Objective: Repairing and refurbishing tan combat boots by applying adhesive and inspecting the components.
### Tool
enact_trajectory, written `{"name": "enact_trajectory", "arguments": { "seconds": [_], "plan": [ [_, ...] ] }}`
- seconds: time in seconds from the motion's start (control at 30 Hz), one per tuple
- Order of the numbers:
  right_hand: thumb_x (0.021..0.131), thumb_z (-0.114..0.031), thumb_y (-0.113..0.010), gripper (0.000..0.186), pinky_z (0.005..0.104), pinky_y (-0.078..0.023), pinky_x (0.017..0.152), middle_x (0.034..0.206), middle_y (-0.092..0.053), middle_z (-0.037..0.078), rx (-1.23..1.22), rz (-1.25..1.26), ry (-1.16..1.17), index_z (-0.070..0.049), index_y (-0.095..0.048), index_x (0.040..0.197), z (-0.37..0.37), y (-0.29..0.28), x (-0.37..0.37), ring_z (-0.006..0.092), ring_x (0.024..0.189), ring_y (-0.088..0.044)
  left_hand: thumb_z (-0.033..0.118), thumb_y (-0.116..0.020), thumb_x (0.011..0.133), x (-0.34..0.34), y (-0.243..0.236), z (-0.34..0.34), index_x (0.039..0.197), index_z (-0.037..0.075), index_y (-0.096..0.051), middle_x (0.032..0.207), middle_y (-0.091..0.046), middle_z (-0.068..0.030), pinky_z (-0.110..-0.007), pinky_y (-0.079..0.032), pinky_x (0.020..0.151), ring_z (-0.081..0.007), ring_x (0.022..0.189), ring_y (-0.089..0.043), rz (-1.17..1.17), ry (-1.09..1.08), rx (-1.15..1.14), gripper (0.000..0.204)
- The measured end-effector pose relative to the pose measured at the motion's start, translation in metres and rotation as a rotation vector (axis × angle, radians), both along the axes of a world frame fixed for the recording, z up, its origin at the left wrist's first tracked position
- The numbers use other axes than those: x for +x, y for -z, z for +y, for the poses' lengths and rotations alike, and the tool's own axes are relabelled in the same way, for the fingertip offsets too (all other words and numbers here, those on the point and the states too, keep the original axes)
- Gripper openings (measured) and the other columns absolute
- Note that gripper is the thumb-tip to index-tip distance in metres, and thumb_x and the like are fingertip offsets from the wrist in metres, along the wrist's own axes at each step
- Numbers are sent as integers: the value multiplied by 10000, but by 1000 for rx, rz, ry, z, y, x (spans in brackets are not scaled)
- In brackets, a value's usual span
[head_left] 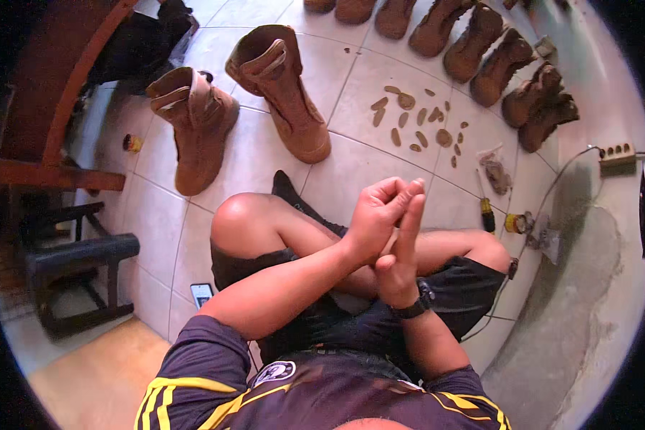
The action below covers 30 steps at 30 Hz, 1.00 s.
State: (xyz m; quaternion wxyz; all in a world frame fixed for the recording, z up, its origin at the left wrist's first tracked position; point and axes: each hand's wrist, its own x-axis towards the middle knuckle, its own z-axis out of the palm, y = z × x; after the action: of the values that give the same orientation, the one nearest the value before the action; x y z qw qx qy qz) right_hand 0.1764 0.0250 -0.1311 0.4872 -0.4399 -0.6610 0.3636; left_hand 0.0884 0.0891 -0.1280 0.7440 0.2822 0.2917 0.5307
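Both my hands meet above my crossed legs. My left hand point(378, 219) is closed, its thumb and index finger pinched at the fingertips of my right hand; anything between them is too small to make out. My right hand point(400, 261), with a black watch at the wrist, has its fingers stretched upward and its thumb apart. Beyond them on the tiles lie several flat brown oval and round pieces point(421, 136), like clay. Two brown high-top boots, a left one point(201, 140) and a right one point(287, 107), stand ahead, left of my hands.
More brown boots point(473, 50) line the far right. A clear bag point(494, 170) of brown material, a screwdriver point(487, 213) and a yellow tin point(514, 223) lie right, near a power strip point(616, 152). A black stool point(86, 251), wooden frame point(50, 172) and phone point(201, 294) are left.
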Motion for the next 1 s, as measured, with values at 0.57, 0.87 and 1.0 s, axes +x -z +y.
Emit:
{"name": "enact_trajectory", "arguments": {
  "seconds": [0.57,0.87,1.0],
  "plan": [
    [1025,-563,-511,886,393,-346,1123,1685,-288,160,-279,508,36,-82,-134,1666,15,-35,66,269,1514,-319,262,-897,778,-2,98,61,1487,-24,-272,1383,-491,-296,-473,-429,1088,-380,1257,-535,1323,-846,-603,988],
    [970,-133,-697,748,342,-539,928,1542,-472,190,-377,458,-135,-18,-320,1606,9,-31,70,253,1221,-590,220,-885,756,-20,108,132,1491,-48,-239,1507,-406,-329,-514,-406,1146,-446,1368,-472,945,-928,-991,1014],
    [969,-146,-707,702,322,-546,898,1480,-521,181,-490,513,-90,-10,-378,1574,12,-27,76,225,1163,-612,257,-879,775,-21,132,156,1495,-57,-233,1493,-424,-327,-511,-401,1158,-453,1364,-476,1025,-1003,-790,1017]
  ]
}}
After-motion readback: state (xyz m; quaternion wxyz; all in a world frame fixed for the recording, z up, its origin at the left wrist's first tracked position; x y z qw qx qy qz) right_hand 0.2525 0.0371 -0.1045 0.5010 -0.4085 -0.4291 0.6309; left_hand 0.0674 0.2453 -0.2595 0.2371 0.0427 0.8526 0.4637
